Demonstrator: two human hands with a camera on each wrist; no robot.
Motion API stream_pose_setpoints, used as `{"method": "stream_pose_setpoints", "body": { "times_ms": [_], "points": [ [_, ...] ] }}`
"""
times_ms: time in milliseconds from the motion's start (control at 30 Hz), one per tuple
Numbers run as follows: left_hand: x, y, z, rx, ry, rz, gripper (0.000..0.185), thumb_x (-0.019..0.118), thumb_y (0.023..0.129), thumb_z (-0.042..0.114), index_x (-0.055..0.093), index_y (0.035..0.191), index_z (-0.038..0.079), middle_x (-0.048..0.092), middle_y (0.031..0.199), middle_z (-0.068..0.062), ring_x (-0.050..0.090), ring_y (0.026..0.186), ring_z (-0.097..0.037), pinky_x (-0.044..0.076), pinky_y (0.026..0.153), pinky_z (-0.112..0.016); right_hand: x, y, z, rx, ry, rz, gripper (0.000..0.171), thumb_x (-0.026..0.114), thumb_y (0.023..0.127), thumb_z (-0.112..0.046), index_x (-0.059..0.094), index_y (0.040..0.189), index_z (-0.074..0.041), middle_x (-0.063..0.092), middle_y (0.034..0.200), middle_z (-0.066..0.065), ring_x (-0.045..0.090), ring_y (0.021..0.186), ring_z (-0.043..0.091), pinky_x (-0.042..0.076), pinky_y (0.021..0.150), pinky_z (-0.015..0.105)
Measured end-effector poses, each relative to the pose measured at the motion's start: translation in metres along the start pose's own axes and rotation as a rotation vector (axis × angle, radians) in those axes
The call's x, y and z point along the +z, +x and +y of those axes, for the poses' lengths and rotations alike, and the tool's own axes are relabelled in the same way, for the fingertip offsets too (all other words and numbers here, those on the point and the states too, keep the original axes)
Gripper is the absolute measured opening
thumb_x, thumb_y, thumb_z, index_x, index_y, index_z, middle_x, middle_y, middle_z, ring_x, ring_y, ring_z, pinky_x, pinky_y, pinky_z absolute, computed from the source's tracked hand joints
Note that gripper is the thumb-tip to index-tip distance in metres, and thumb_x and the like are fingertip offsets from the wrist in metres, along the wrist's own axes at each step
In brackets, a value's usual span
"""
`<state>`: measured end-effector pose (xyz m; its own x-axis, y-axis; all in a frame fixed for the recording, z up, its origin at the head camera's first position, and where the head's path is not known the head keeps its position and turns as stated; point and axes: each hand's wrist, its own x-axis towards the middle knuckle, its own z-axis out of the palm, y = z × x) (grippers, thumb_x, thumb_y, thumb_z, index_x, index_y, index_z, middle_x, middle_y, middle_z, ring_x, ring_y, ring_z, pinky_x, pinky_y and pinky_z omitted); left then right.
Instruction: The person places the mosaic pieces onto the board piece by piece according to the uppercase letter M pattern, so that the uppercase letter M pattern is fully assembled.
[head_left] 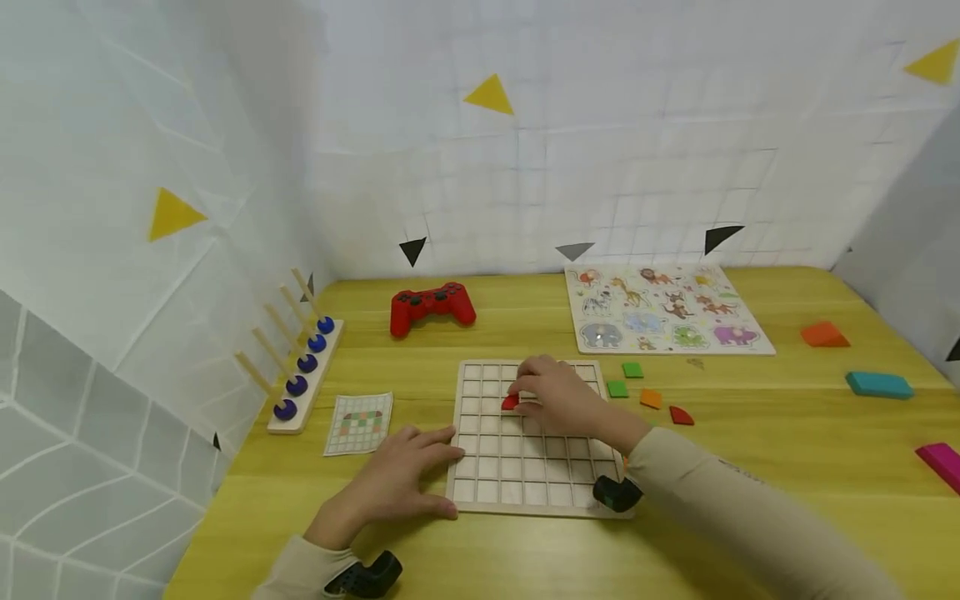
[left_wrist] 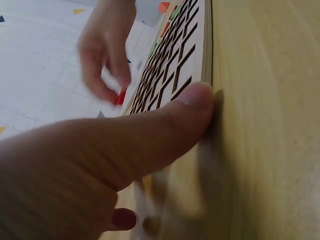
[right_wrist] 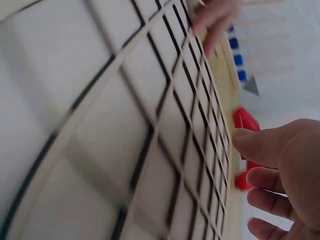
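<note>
My right hand [head_left: 558, 396] pinches a red tile [head_left: 510, 402] between thumb and fingers, over the upper left part of a wooden grid board [head_left: 521, 510]. The same red tile [left_wrist: 121, 96] shows at the fingertips in the left wrist view. At the board's left edge lies my left hand [head_left: 405, 475], fingers spread, with its fingertips and thumb [left_wrist: 165, 130] against the frame. Left of the board is a small card [head_left: 358, 425] with a coloured pattern on a grid. Loose green tiles [head_left: 617, 389], an orange tile [head_left: 651, 399] and a red quarter-round tile [head_left: 681, 415] lie right of the board.
A red game controller [head_left: 432, 307] lies behind the board. An animal puzzle [head_left: 667, 308] is at the back right. On the left stands a peg rack [head_left: 307, 375] with blue rings. Orange [head_left: 825, 335], teal [head_left: 879, 385] and magenta blocks [head_left: 941, 465] sit far right.
</note>
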<state>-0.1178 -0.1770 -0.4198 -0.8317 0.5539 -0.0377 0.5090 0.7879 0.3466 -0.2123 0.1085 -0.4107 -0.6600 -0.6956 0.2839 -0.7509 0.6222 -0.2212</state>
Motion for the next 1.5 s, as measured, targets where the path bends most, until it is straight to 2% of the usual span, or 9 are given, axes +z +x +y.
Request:
{"method": "stream_pose_setpoints", "body": {
  "times_ms": [100, 300, 567, 833, 1267, 1400, 1500],
  "points": [
    [0.002, 0.003, 0.002, 0.007, -0.005, -0.007, 0.069, 0.072, 0.075, 0.065, 0.062, 0.133, 0.028, 0.051, 0.150, -0.001, 0.050, 0.111, -0.018, 0.041, 0.087, -0.038, 0.009, 0.011, -0.009, 0.020, 0.027, -0.027, 0.018, 0.075, 0.087, -0.024, 0.075, 0.102, -0.016, 0.062, 0.107, 0.005, 0.055, 0.100, 0.024, 0.046, 0.076, 0.040],
    [0.003, 0.005, 0.003, 0.000, 0.002, -0.026, 0.069, 0.072, 0.076, 0.065, 0.061, 0.133, 0.028, 0.051, 0.150, -0.001, 0.050, 0.113, -0.018, 0.041, 0.089, -0.040, 0.020, 0.020, -0.011, 0.061, 0.055, -0.062, 0.016, 0.075, 0.087, -0.023, 0.075, 0.102, -0.017, 0.062, 0.107, 0.006, 0.054, 0.100, 0.025, 0.045, 0.075, 0.040],
    [0.002, 0.005, 0.001, -0.013, 0.013, -0.037, 0.069, 0.071, 0.075, 0.065, 0.061, 0.133, 0.030, 0.049, 0.151, 0.001, 0.050, 0.115, -0.018, 0.042, 0.090, -0.040, 0.022, 0.023, -0.011, 0.091, 0.051, -0.090, 0.019, 0.075, 0.087, -0.025, 0.076, 0.103, -0.015, 0.063, 0.108, 0.007, 0.055, 0.101, 0.026, 0.047, 0.076, 0.042],
    [0.001, 0.005, 0.001, -0.001, 0.010, -0.019, 0.069, 0.071, 0.075, 0.066, 0.062, 0.132, 0.028, 0.051, 0.150, -0.001, 0.051, 0.113, -0.019, 0.043, 0.090, -0.041, 0.020, 0.026, -0.013, 0.116, 0.052, -0.115, 0.021, 0.075, 0.087, -0.027, 0.075, 0.105, -0.016, 0.063, 0.112, 0.008, 0.056, 0.106, 0.028, 0.049, 0.082, 0.047],
    [0.001, 0.003, 0.000, -0.021, 0.005, -0.027, 0.069, 0.073, 0.074, 0.064, 0.061, 0.133, 0.030, 0.050, 0.151, 0.001, 0.050, 0.110, -0.016, 0.040, 0.086, -0.035, 0.021, 0.026, -0.012, 0.065, 0.073, -0.076, 0.014, 0.074, 0.088, -0.025, 0.076, 0.100, -0.018, 0.062, 0.107, 0.006, 0.056, 0.098, 0.024, 0.045, 0.075, 0.038],
    [0.002, 0.003, -0.001, -0.026, -0.002, -0.031, 0.069, 0.073, 0.074, 0.064, 0.061, 0.133, 0.029, 0.049, 0.151, 0.001, 0.050, 0.111, -0.016, 0.040, 0.087, -0.037, 0.019, 0.025, -0.011, 0.051, 0.065, -0.074, 0.018, 0.073, 0.089, -0.027, 0.076, 0.104, -0.018, 0.063, 0.109, 0.007, 0.056, 0.099, 0.024, 0.046, 0.077, 0.039],
    [0.003, -0.001, -0.003, -0.033, 0.010, -0.034, 0.070, 0.072, 0.074, 0.065, 0.061, 0.134, 0.030, 0.049, 0.151, 0.001, 0.050, 0.112, -0.017, 0.041, 0.088, -0.038, 0.011, 0.020, -0.005, 0.048, 0.071, -0.033, 0.022, 0.072, 0.090, -0.024, 0.075, 0.109, -0.015, 0.063, 0.109, 0.008, 0.057, 0.096, 0.023, 0.047, 0.077, 0.040]
  ]
}}
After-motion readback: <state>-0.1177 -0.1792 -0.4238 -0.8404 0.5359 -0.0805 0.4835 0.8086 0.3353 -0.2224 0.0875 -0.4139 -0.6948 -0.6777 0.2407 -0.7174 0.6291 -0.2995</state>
